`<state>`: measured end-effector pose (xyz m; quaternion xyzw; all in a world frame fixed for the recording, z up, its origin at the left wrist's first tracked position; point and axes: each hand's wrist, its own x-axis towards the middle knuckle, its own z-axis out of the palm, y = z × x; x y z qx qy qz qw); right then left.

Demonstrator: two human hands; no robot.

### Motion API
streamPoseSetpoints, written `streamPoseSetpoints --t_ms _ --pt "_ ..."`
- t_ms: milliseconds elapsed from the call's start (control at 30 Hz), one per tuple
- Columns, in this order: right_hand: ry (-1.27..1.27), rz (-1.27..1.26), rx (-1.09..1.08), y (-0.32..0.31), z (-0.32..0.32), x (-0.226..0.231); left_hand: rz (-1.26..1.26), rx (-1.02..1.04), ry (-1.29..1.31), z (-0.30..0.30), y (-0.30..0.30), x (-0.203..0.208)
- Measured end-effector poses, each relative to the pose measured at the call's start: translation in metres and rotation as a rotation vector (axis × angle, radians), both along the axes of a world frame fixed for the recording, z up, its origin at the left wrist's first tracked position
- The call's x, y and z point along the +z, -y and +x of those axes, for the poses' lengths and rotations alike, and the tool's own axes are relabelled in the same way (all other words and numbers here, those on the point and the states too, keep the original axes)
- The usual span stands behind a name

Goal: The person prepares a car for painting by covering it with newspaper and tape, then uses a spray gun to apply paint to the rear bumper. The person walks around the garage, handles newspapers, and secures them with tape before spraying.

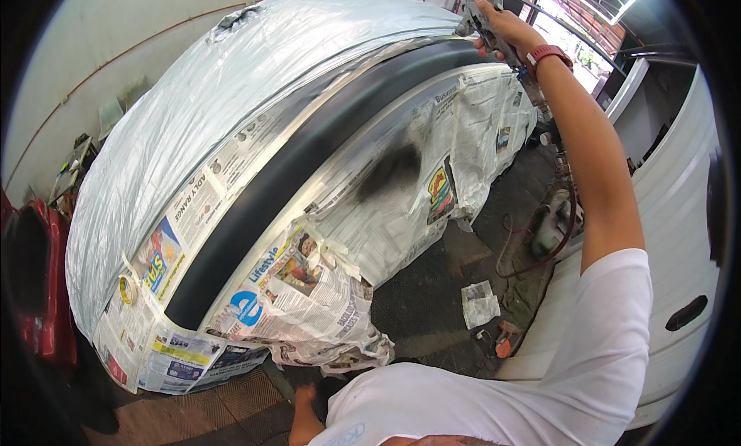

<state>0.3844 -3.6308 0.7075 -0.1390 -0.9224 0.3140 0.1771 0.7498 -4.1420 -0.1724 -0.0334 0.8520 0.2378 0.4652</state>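
Note:
My right hand (505,29) is stretched out to the far right, its fingers wrapped round a metal spray gun (485,38). The gun is over the far end of a long, curved, black painted strip (297,157). Newspaper masking (208,195) lines the strip's upper side, and more newspaper sheets (386,214) hang below it. A dark smudge of overspray (392,168) marks the lower sheets. Down by my body, at the lower edge, my left hand (306,393) hangs near the newspaper; its fingers are too small to make out.
A silver cover (193,122) drapes the large body behind the strip. Red car parts (50,280) stand at the left. On the dark floor lie a paper sheet (480,305), an orange tool (505,339) and a dark red hose (552,253). White panels (671,238) line the right.

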Motion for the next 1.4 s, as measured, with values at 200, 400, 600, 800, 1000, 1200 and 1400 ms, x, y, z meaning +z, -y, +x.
streamPoseSetpoints --t_ms 200,400,600,800,1000,1200,1400 --pt "-0.08 -0.088 -0.075 -0.064 -0.013 -0.003 -0.14 -0.287 -0.21 0.004 -0.012 0.015" --pt "-0.116 -0.113 -0.124 -0.12 -0.02 0.002 -0.152 -0.321 -0.143 0.009 -0.019 0.014" --pt "-0.218 -0.16 -0.166 -0.166 -0.016 -0.002 -0.154 0.125 -0.163 0.023 -0.037 0.011" --pt "-0.289 -0.141 -0.188 -0.191 -0.002 -0.026 -0.031 0.274 -0.105 0.034 -0.048 0.024" --pt "-0.338 -0.184 -0.075 -0.198 0.034 -0.052 -0.073 0.436 0.067 0.025 -0.06 0.051" --pt "-0.327 -0.263 0.129 -0.153 0.088 -0.075 -0.042 0.341 -0.141 0.035 -0.057 0.046" --pt "-0.222 -0.465 0.336 -0.149 0.119 -0.097 -0.009 0.663 0.068 0.027 -0.066 0.045"
